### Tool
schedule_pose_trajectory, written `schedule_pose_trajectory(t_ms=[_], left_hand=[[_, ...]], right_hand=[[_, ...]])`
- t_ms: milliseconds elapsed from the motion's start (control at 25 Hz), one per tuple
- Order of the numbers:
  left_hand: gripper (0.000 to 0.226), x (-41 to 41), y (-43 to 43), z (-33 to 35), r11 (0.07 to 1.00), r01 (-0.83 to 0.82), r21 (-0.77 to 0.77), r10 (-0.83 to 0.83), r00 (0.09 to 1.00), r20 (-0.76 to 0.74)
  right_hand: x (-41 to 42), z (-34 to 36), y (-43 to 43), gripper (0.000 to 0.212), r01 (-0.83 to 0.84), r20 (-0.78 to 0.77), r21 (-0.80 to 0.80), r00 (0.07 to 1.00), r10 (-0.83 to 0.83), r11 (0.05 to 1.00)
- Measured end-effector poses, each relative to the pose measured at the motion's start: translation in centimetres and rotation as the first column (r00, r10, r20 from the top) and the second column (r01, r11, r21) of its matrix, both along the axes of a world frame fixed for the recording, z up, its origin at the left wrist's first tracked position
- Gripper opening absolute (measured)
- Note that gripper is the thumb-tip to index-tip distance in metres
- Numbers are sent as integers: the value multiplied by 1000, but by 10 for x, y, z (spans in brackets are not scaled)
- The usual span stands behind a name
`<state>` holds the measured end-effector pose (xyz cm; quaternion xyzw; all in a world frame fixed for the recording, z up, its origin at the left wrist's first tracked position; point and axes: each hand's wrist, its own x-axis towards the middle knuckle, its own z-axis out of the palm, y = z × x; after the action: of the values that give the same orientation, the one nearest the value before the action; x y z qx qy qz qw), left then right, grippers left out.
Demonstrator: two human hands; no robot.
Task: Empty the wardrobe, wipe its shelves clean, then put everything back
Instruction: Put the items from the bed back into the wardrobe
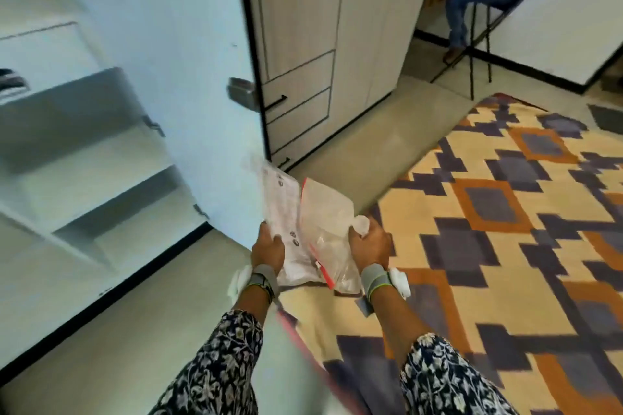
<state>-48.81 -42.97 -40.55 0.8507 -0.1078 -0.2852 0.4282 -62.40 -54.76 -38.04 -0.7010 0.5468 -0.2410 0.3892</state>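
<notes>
**A:** Head view, lower centre. Your left hand (268, 248) has its fingers curled over the near-left edge of the printed plastic bag (283, 209).

**B:** Your right hand (369, 246) clenches the right edge of the clear bag (325, 212), the one with the red strip. It overlaps the printed one.

**A:** You're holding both over the rug (505, 219) border, where it meets bare floor (340, 152).

**B:** The open wardrobe door (188, 77) has its edge just beyond the bags. The shelves (101, 152) sit at middle left.

**A:** Open floor runs up the centre, between the rug and the closed cabinet (303, 44).
</notes>
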Motion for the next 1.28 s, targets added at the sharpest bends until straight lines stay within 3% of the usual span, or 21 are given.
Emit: schedule_pose_trajectory(t_ms=[200,360,520,640,880,1040,1200,1280], left_hand=[[44,109,102,33,987,-84,-136,90,995,38],[42,200,196,65,919,-293,-265,320,945,64],[41,269,260,105,748,-468,-470,535,845,9],[38,334,301,143,612,-513,-602,676,735,60],[32,430,340,221,389,-443,-808,774,632,26],[36,520,361,254,323,-440,-838,825,565,22],[40,598,379,254,263,-547,-794,880,474,-35],[40,644,396,249,277,-602,-749,888,458,-39]], right_hand=[[138,28,78,14,-113,152,-16,982,115,993],[243,60,145,5,-248,292,-39,924,248,968],[331,99,185,1,-283,431,-68,856,284,957],[419,147,218,10,-336,567,-73,761,317,939],[557,229,248,11,-377,781,-122,534,324,918],[653,270,270,18,-423,846,-144,416,333,895],[723,280,298,25,-461,865,-139,375,334,877],[762,279,308,25,-464,854,-139,391,343,875]])
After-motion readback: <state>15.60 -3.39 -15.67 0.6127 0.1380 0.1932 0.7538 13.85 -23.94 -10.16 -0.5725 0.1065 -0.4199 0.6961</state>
